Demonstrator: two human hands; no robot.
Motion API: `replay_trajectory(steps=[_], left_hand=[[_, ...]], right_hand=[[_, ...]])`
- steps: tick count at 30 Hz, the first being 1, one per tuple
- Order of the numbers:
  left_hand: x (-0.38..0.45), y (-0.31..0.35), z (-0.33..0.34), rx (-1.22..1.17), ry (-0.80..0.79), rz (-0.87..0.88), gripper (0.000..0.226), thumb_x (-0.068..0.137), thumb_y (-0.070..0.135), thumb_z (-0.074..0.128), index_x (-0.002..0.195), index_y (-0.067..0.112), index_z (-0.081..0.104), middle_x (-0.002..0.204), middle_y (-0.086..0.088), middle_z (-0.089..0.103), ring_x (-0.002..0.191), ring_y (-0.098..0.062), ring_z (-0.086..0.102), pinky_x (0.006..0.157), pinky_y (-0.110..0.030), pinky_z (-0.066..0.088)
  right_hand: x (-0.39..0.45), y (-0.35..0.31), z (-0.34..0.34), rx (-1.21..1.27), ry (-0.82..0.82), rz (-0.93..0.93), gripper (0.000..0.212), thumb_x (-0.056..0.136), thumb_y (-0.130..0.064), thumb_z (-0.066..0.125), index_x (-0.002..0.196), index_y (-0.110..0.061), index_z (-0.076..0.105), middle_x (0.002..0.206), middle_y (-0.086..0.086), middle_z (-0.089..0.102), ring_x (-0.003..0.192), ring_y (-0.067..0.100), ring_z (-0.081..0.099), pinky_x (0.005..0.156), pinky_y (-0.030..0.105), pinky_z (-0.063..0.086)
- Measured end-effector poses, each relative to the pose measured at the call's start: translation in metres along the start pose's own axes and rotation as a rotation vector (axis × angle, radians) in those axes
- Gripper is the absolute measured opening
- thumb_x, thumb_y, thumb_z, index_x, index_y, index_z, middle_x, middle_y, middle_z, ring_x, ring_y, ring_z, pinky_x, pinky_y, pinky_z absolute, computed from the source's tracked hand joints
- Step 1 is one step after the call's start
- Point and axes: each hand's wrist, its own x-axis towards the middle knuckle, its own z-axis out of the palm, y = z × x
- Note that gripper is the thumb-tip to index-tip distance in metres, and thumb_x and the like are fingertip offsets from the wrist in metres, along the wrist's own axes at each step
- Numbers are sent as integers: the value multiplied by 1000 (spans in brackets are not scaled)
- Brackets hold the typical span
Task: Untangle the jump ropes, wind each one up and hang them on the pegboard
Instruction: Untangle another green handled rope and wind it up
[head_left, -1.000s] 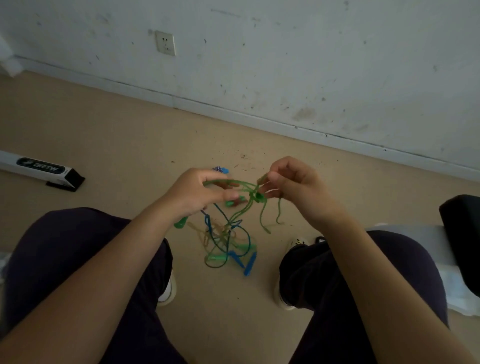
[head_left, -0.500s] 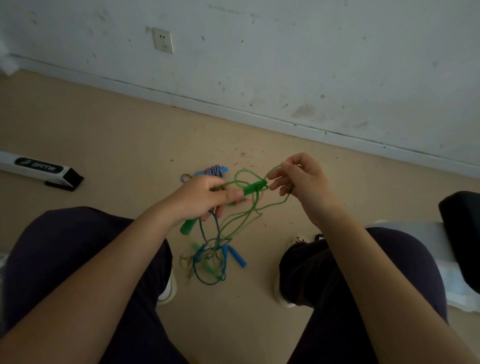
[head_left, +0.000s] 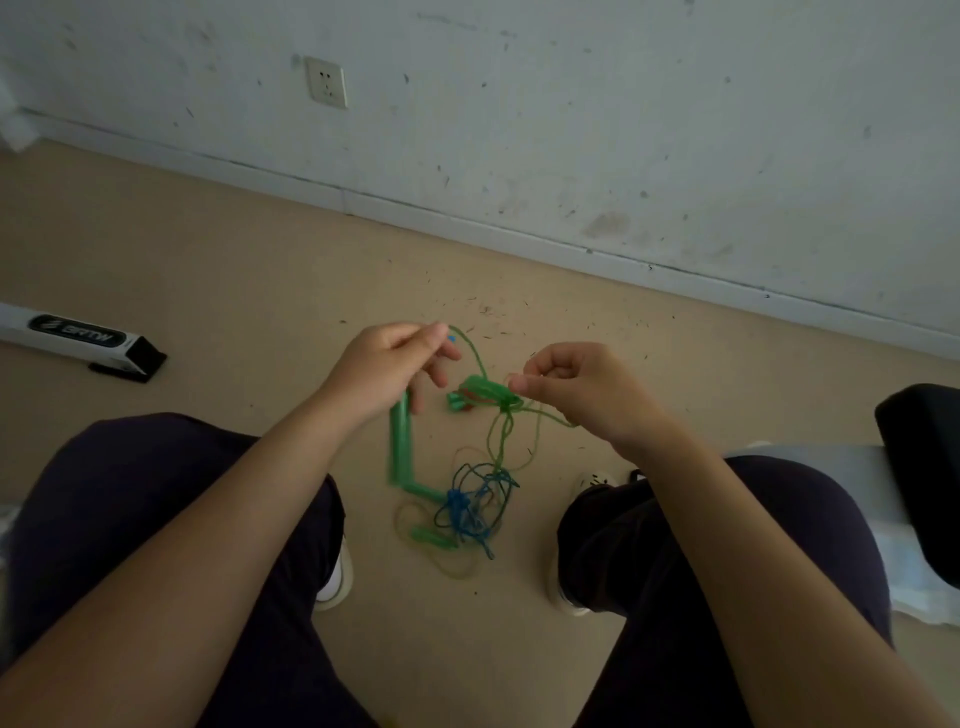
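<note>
A tangle of jump ropes hangs between my knees over the beige floor. My left hand (head_left: 387, 371) pinches the green rope (head_left: 470, 351) near its top, and a green handle (head_left: 401, 447) dangles blurred below that hand. My right hand (head_left: 576, 389) pinches the same green rope at a knot (head_left: 506, 402), where a second green handle (head_left: 475, 388) sits. Lower down, the blue rope (head_left: 470, 506) is knotted up with green and yellowish strands (head_left: 452, 569) on the floor. No pegboard is in view.
A white box with a black end (head_left: 78, 340) lies on the floor at the left. The white wall with a socket (head_left: 325, 81) runs across the back. A black object (head_left: 922, 467) and white material (head_left: 841, 467) sit at the right. My shoes (head_left: 337, 582) flank the tangle.
My left hand has risen and let the green handle drop to hang below it. My right hand has shifted down onto the knot. The tangle swung and resettled.
</note>
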Motion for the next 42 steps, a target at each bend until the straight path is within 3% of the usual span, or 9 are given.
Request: replay_trajectory(steps=[2,5,7,11,15,20,32,40,42], left_hand=[[-3,4,2,-67,-46,-8,25,87,49,65,93,26,74,66,13,67,44,-3,47,51,-23,40],[-7,4,8,-35,-232,-19,46,66,52,79,109,38,73,101,16,73,70,9,61,72,-23,46],[-8,3,13,24,-260,26,45,66,44,83,110,37,72,108,13,70,69,16,58,78,-24,43],[-4,2,12,39,-178,15,25,75,37,83,95,26,74,79,26,67,56,14,53,65,-17,37],[-5,6,7,-117,-226,-64,22,85,31,74,94,11,72,62,11,65,41,-4,35,42,-17,26],[-4,8,5,-284,-208,-112,11,90,18,68,92,7,70,59,-4,63,38,-5,36,38,-16,23],[-3,6,8,-370,-263,-111,22,75,30,74,88,12,74,62,-3,58,35,-5,31,40,-17,28],[-1,4,8,-378,-166,-134,44,71,38,76,102,7,71,43,12,38,39,-5,25,44,-19,24],[0,3,7,-364,-46,-139,44,74,43,75,101,10,70,44,11,46,40,-5,28,45,-20,27]], right_hand=[[-1,-3,1,72,-46,-26,13,88,-18,71,85,-6,69,43,-13,46,42,6,29,44,19,28],[-1,-5,2,161,-77,-70,10,91,-18,67,83,-13,71,45,-12,45,44,9,28,46,24,24],[0,-4,2,200,-88,-80,12,91,-21,66,85,-13,72,45,-11,41,44,9,27,45,24,22],[2,1,2,201,-89,-87,18,95,-24,61,90,-13,75,46,-6,34,44,12,23,44,24,20],[4,5,0,202,-40,-65,21,99,-18,56,91,-4,70,53,1,38,48,15,31,49,28,28],[5,4,2,156,-59,-66,17,97,-2,52,101,-3,69,78,5,65,66,15,56,65,28,48],[2,4,6,-25,-104,-112,11,81,-26,79,87,-20,72,44,-12,35,43,9,24,46,23,24],[-1,-1,2,155,-78,-89,8,91,-12,66,92,-5,69,50,-12,49,44,4,35,45,17,27],[0,-1,1,262,-81,-89,7,93,-10,64,92,-5,67,62,2,51,48,11,32,45,22,24]])
